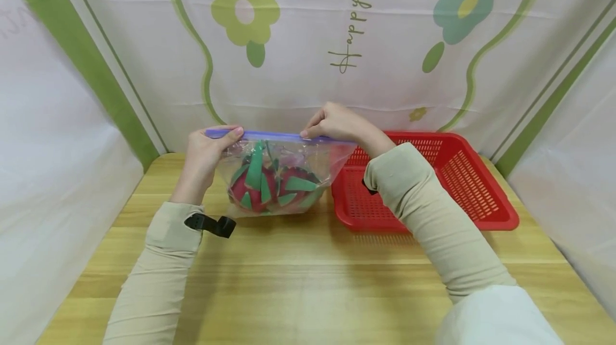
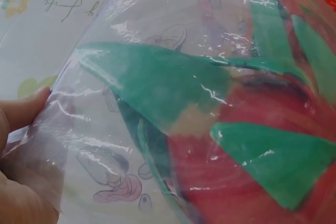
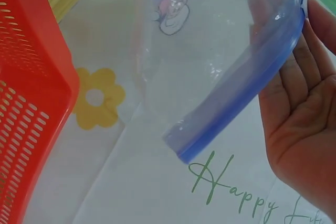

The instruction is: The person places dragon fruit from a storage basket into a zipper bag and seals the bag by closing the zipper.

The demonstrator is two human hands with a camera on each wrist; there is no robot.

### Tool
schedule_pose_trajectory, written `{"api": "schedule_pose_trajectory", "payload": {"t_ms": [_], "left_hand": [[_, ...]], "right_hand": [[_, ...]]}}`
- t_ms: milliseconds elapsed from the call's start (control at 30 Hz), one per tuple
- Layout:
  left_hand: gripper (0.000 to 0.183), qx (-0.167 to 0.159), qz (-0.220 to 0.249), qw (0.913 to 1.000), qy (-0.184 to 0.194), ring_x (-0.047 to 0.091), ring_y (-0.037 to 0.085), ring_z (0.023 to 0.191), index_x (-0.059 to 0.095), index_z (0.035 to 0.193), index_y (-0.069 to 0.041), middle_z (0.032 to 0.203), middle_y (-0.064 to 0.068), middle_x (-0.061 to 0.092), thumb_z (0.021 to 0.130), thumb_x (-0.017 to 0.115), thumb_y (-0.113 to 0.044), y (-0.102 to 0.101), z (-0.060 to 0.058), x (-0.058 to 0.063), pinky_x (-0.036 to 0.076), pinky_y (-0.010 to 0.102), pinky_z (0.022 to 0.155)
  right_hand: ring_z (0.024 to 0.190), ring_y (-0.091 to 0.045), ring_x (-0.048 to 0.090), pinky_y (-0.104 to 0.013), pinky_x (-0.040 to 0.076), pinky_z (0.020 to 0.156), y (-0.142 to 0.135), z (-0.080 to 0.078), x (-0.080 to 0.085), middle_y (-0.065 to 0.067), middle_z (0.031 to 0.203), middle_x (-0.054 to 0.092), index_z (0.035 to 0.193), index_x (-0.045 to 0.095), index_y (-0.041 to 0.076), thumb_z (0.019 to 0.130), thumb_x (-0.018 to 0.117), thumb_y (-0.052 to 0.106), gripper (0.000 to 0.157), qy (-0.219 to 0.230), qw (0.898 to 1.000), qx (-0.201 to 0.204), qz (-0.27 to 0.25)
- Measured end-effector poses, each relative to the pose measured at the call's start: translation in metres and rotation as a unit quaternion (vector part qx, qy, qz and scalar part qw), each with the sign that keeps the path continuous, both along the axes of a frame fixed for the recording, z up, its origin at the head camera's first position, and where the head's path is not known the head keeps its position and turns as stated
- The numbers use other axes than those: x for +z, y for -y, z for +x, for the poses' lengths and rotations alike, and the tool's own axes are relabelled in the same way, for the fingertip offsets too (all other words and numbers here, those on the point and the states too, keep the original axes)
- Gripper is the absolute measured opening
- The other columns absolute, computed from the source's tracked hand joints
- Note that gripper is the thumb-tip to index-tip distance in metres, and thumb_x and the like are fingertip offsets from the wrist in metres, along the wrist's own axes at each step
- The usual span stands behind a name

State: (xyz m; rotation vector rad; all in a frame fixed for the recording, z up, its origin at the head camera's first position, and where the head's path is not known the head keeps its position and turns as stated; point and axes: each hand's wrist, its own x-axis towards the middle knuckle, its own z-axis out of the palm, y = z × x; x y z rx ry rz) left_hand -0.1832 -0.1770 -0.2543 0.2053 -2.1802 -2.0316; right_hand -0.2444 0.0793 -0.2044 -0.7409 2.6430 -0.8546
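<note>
A clear zip bag (image 1: 274, 136) with a blue-purple zip strip hangs between both hands over the table. Inside it are two red dragon fruits (image 1: 295, 189) with green scales, seen through the plastic. My left hand (image 1: 198, 155) pinches the left end of the strip, thumb in front. Farther right along the strip, my right hand (image 1: 339, 122) pinches it between thumb and fingers. The right wrist view shows the strip's free end (image 3: 210, 135) sticking out past the right hand. Up close in the left wrist view, a green scale (image 2: 157, 77) points toward the bag's mouth.
A red plastic basket (image 1: 481, 184) with slotted walls stands on the right of the wooden table (image 1: 298, 291), partly behind my right forearm. A white curtain (image 1: 298, 83) printed with flowers hangs close behind the bag.
</note>
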Motion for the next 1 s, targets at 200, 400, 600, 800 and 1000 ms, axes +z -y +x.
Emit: {"api": "schedule_pose_trajectory", "payload": {"t_ms": [200, 400, 600, 800, 1000], "left_hand": [[0.011, -0.001, -0.006, 1.0, 0.001, 0.065, -0.002, 0.066, 0.069, 0.083, -0.024, 0.071, -0.016, 0.07, 0.079, 0.077, -0.03, 0.001, 0.0, -0.001, 0.053, 0.011, 0.064], [0.008, 0.012, -0.006, 0.9999, -0.008, 0.065, -0.001, 0.067, 0.07, 0.081, -0.024, 0.071, -0.016, 0.07, 0.079, 0.077, -0.028, 0.0, -0.001, -0.002, 0.054, 0.012, 0.063], [0.007, 0.029, 0.043, 0.9985, -0.016, 0.065, -0.001, 0.063, 0.072, 0.077, -0.024, 0.068, -0.013, 0.07, 0.078, 0.078, -0.025, 0.005, -0.001, -0.003, 0.053, 0.012, 0.061], [0.005, 0.028, 0.098, 0.9944, -0.028, 0.067, 0.003, 0.058, 0.073, 0.076, -0.018, 0.067, -0.008, 0.071, 0.079, 0.076, -0.018, 0.014, -0.001, -0.006, 0.055, 0.014, 0.058], [0.009, 0.037, 0.114, 0.9923, -0.03, 0.067, 0.002, 0.058, 0.073, 0.074, -0.019, 0.067, -0.008, 0.071, 0.081, 0.074, -0.014, 0.021, -0.001, -0.009, 0.055, 0.013, 0.059]], "right_hand": [[0.097, -0.017, 0.063, -0.025, 0.047, 0.076, -0.004, -0.002, -0.002, -0.006, 0.105, 0.074, 0.102, 0.076, 0.01, 0.085, 0.066, 0.026, 0.025, -0.008, 1.0, -0.003, -0.004], [0.1, -0.02, 0.064, -0.031, 0.049, 0.084, -0.006, -0.002, -0.003, -0.007, 0.105, 0.074, 0.102, 0.076, 0.01, 0.086, 0.065, 0.025, 0.025, -0.009, 1.0, -0.006, 0.0], [0.104, -0.022, 0.063, -0.037, 0.049, 0.091, -0.014, -0.005, -0.004, -0.011, 0.108, 0.073, 0.104, 0.075, 0.005, 0.089, 0.064, 0.022, 0.025, -0.009, 1.0, -0.012, -0.001], [0.101, -0.022, 0.061, -0.039, 0.049, 0.09, -0.028, -0.009, -0.006, -0.014, 0.109, 0.072, 0.102, 0.075, 0.002, 0.089, 0.063, 0.02, 0.025, -0.009, 0.999, -0.03, -0.014], [0.113, -0.028, 0.062, -0.044, 0.05, 0.096, -0.038, -0.01, -0.007, -0.017, 0.116, 0.069, 0.109, 0.071, 0.0, 0.09, 0.063, 0.018, 0.028, 0.022, 0.998, -0.052, -0.033]]}}
